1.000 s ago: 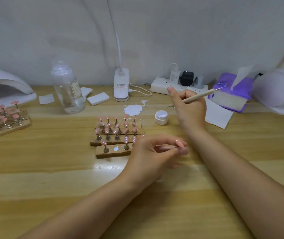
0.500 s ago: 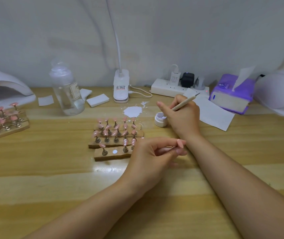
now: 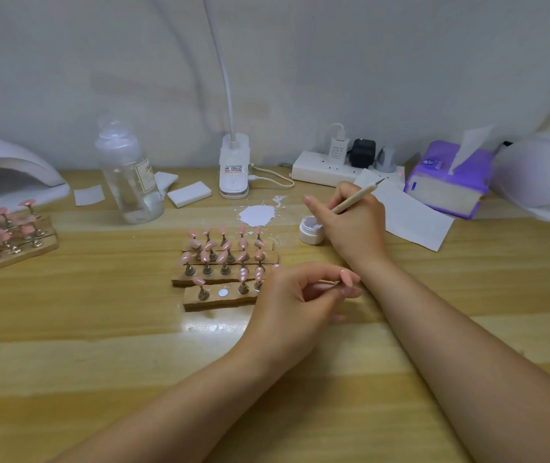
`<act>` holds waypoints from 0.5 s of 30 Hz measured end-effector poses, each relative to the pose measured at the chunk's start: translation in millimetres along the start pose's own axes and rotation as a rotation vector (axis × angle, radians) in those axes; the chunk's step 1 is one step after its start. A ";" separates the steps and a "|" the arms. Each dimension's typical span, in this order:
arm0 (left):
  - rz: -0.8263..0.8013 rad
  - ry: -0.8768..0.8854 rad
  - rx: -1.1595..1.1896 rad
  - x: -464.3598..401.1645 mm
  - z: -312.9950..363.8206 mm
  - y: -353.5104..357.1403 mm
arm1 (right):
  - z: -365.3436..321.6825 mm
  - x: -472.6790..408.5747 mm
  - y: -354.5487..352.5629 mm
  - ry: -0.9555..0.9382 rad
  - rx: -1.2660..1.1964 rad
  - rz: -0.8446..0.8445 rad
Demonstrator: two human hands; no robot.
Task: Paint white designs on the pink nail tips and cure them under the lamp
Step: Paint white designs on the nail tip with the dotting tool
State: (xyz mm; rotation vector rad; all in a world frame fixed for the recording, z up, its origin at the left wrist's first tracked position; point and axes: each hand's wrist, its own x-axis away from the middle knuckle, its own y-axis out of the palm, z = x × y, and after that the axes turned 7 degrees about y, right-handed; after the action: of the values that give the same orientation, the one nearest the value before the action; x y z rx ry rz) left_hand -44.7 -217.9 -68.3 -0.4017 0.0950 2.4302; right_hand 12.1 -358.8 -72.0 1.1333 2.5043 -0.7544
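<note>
The brush (image 3: pixel 355 198), gripped in the right hand (image 3: pixel 355 225), has been brought down into the white gel pot (image 3: pixel 310 231); a pink nail tip (image 3: pixel 346 277) is pinched by the left hand (image 3: pixel 295 297), so painting's probably next.

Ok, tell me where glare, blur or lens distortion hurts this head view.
Head view: glare sits on the table just in front of the wooden nail stand; wide-angle bending curves the right lamp and the wall edge; the nail tips on the far-left rack look soft; the right hand with the brush is sharp.
</note>
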 end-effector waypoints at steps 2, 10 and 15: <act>0.002 -0.003 0.000 0.1 1.4 0.4 | -4.5 0.2 -4.4 0.036 -0.078 0.050; -0.010 -0.002 -0.007 1.2 3.0 -1.8 | -72.3 -14.9 -68.5 0.123 -0.784 0.120; -0.031 0.009 -0.018 0.3 -0.6 -2.1 | -59.5 38.0 -83.5 0.205 -0.615 -0.184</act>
State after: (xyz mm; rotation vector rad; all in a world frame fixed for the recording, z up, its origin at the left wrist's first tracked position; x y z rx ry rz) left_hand -43.4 -216.1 -68.9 -0.4195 0.0705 2.4000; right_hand -78.7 -348.0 -12.1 0.7930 2.7363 0.1194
